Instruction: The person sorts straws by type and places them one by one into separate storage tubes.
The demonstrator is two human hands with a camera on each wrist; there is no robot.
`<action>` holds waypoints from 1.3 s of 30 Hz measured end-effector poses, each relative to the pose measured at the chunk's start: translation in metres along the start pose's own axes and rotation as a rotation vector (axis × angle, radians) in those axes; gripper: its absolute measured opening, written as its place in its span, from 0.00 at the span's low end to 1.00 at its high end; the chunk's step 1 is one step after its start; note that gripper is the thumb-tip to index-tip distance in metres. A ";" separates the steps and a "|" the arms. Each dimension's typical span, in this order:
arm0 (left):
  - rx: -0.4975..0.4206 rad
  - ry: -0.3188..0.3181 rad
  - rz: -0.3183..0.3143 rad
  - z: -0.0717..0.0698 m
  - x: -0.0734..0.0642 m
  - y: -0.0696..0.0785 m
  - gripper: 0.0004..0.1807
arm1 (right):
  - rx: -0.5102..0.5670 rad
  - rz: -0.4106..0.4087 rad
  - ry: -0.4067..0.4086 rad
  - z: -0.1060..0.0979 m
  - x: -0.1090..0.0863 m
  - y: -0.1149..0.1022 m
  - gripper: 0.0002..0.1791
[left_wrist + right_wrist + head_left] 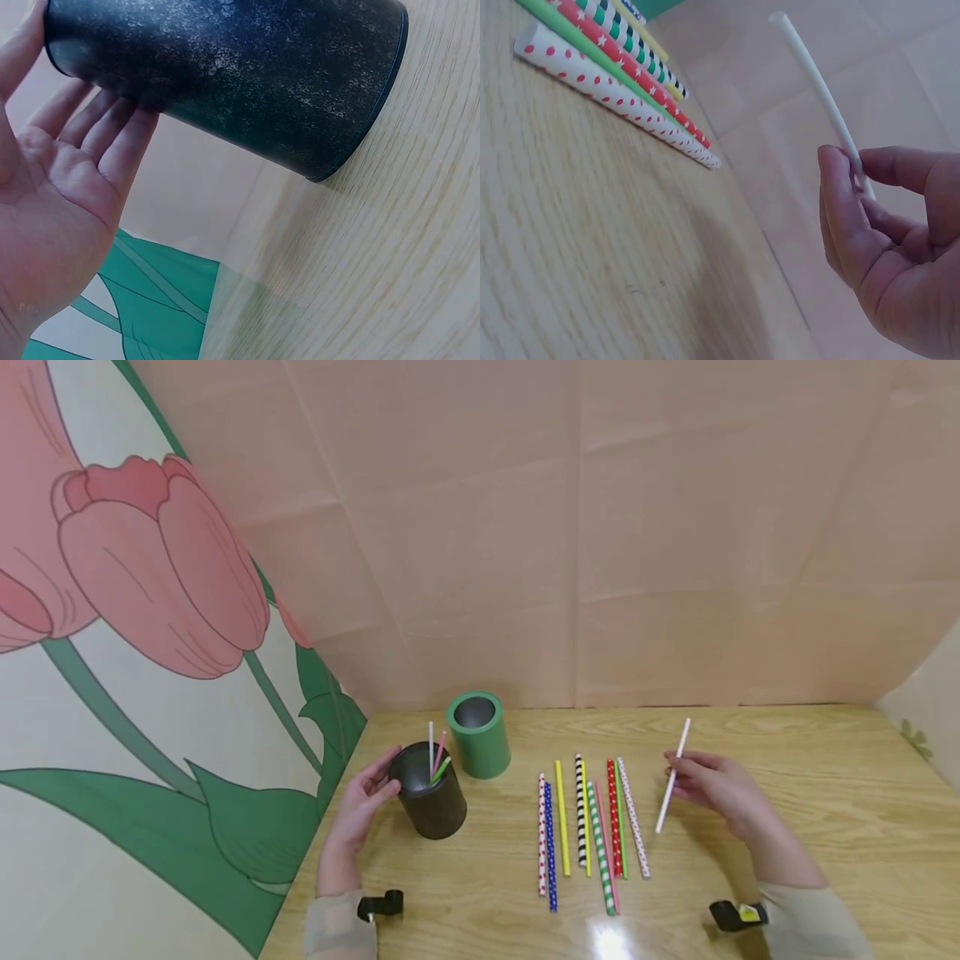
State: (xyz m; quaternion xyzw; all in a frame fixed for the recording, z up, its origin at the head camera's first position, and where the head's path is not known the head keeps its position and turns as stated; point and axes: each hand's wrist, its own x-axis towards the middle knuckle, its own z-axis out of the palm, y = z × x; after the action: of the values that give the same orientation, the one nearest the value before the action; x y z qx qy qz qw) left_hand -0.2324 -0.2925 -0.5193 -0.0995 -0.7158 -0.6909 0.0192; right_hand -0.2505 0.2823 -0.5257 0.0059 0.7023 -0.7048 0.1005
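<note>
My right hand (pixel 716 785) pinches a plain white straw (pixel 673 775) between thumb and fingertips, above the right part of the table. In the right wrist view the same white straw (pixel 817 82) slants up out of the fingers. On the left, my left hand (pixel 365 806) holds the rim side of a black cup (pixel 435 814), thumb in front and fingers behind. White, pink and green straws (pixel 442 770) stick out of that cup. The left wrist view shows the black cup's mottled side (pixel 247 67) with fingertips against it near the rim.
Behind the black cup stands a green cup (pixel 482 747). Several paper straws, among them a yellow one (pixel 562 818), a blue one (pixel 551 852) and a green-striped one (pixel 601 852), lie roughly side by side mid-table. A pinkish sheet (pixel 637 568) hangs along the table's back edge.
</note>
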 end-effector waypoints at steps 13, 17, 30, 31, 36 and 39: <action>0.008 -0.002 0.003 0.000 0.001 -0.002 0.33 | 0.181 -0.077 -0.018 0.011 -0.004 -0.015 0.06; 0.007 -0.002 0.005 0.000 0.001 -0.002 0.33 | 0.205 -0.103 -0.016 0.020 -0.005 -0.022 0.05; 0.007 -0.004 0.006 0.000 0.000 -0.001 0.32 | 0.377 -0.180 0.005 0.050 -0.001 -0.036 0.06; 0.006 -0.002 0.007 0.000 0.000 -0.001 0.32 | 0.388 -0.188 0.007 0.052 -0.001 -0.037 0.06; 0.001 0.003 -0.001 0.000 0.000 -0.001 0.32 | 0.446 -0.255 0.008 0.064 -0.001 -0.040 0.09; 0.002 0.007 -0.009 0.000 0.000 0.000 0.32 | 0.469 -0.286 0.009 0.076 -0.002 -0.044 0.11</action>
State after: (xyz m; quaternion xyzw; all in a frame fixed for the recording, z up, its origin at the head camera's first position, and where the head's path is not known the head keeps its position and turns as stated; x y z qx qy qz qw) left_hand -0.2326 -0.2927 -0.5197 -0.0939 -0.7168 -0.6907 0.0184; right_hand -0.2455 0.2067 -0.4810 -0.0670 0.5138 -0.8552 -0.0073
